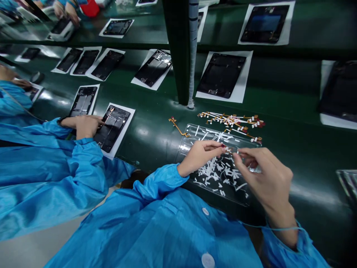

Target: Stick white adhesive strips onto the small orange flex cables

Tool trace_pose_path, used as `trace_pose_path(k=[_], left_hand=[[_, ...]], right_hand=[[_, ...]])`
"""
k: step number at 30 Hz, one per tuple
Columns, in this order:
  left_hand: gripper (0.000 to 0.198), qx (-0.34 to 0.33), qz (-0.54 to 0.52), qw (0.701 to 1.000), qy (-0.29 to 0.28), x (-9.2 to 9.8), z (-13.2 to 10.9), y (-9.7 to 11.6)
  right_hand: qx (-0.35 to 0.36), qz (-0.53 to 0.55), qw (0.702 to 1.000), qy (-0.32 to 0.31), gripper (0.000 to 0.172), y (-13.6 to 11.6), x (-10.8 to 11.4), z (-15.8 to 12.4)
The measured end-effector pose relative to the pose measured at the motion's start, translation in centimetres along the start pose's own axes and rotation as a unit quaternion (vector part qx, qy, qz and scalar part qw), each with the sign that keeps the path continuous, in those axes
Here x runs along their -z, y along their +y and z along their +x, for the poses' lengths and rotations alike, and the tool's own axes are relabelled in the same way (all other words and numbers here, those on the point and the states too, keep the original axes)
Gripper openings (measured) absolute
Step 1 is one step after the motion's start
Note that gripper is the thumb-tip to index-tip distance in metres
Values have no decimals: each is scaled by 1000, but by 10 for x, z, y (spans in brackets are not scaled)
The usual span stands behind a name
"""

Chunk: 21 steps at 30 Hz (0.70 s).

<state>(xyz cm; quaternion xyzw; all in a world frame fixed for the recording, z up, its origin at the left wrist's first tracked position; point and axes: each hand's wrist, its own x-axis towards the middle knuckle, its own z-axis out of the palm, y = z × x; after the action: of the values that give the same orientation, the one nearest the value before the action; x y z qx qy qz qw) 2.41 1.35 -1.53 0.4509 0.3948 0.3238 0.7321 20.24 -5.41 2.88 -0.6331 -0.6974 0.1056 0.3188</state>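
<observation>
Blue sleeves of a co-worker [47, 175] fill the left edge, and that person's hand [85, 126] rests on the near edge of a dark tablet frame [117, 124], which lies on white paper on a green belt [292, 163]. More dark frames [221, 74] lie on white sheets farther along the belt, beyond a green post [178, 48].

Right of the co-worker, the wearer's blue smock [156, 230] crosses the bottom of the view. From its cuffs, the left hand [199, 156] and right hand [264, 175] reach over a clear tray [214, 163] on the belt. Many white strips [214, 173] lie scattered on the tray, mostly below the left hand and nearer to it than to the right hand. They point in mixed directions, with no shared long axis.

The two grips nearly meet above the tray's far side. The left thumb and forefinger are pinched closed, and the right fingertips [237, 150] are drawn together just beside them. A thin white sliver seems to run roughly sideways between the two hands, but it is too small to tell which grip has hold of it, if either does.

Just past the tray's far edge, a heap of orange flex cables [231, 120] with white tabs lies on the belt, and one loose cable [177, 126] lies at the tray's left corner.
</observation>
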Motion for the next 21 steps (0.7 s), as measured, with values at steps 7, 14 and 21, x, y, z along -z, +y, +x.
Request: trace_pose_path(k=[7, 14, 21], left_hand=[[27, -33, 77, 996, -2, -7, -7, 5], [14, -121, 235, 964, 31, -14, -12, 14], [15, -115, 275, 954, 36, -15, -12, 13]], right_hand=[[-130, 188, 972, -61, 17, 3, -5, 9], [-141, 182, 971, -61, 18, 3, -14, 5], [-101, 118, 987, -42, 13, 0, -17, 1]])
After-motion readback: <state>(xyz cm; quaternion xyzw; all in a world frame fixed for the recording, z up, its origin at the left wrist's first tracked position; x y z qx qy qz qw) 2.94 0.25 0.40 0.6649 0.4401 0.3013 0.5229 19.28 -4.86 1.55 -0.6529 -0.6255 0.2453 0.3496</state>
